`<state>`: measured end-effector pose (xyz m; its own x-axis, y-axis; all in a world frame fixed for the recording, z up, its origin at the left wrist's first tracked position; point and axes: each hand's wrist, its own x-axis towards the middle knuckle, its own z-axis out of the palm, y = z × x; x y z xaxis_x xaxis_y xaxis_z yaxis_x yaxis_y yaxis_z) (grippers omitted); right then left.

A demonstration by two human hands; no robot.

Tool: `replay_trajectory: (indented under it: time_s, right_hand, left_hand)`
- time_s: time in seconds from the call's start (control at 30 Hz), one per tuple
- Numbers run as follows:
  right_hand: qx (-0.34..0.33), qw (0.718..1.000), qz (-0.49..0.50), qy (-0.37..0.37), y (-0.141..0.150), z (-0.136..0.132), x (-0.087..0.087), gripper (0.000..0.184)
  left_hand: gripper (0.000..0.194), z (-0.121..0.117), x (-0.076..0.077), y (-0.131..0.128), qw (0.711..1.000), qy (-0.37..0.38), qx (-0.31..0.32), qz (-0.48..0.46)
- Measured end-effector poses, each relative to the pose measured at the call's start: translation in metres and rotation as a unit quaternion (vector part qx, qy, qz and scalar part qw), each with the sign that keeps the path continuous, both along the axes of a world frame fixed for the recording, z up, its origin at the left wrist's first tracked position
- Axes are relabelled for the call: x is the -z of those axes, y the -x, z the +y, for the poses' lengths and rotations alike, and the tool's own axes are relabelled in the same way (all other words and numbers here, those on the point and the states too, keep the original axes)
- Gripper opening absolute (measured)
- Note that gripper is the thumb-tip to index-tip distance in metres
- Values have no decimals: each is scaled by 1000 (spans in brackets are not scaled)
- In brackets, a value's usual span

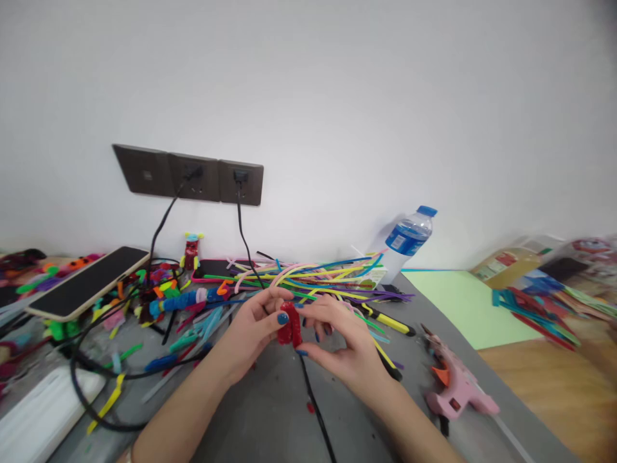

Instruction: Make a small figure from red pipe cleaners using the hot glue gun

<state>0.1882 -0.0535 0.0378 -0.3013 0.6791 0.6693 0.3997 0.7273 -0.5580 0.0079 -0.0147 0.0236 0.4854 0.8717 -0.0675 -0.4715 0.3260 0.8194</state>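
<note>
A small red, shiny craft piece (pixel 286 325) is held up over the grey table, its two upright parts side by side. My left hand (pixel 258 325) pinches it from the left, thumb on its face. On the other side, my right hand (pixel 337 331) grips its right part between thumb, at the bottom, and fingers at the top. Just behind the hands lies a loose bundle of coloured pipe cleaners (pixel 308 276). A small figure (pixel 191 254) with a dark red body stands by the wall.
On the left lie a phone (pixel 91 283), a white case (pixel 48 411), a black cable (pixel 80 386) and craft scraps. To the right are a yellow cutter (pixel 390 321), a pink glue gun (pixel 457 386), a tilted water bottle (pixel 409 235) and green paper (pixel 457 305).
</note>
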Motion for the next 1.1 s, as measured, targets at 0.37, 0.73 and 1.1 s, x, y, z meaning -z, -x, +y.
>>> replay_trajectory:
  time_s: [0.37, 0.73, 1.1]
  right_hand:
    - [8, 1000, 8, -8, 1, 2, 2, 34]
    - [25, 999, -27, 10, -2, 6, 8, 28]
    - [53, 998, -39, 13, -6, 11, 10, 30]
  left_hand:
    - [49, -7, 2, -14, 998, 43, -34, -45]
    - [45, -5, 5, -17, 997, 32, -58, -46]
    - [36, -4, 9, -19, 994, 42, -98, -30]
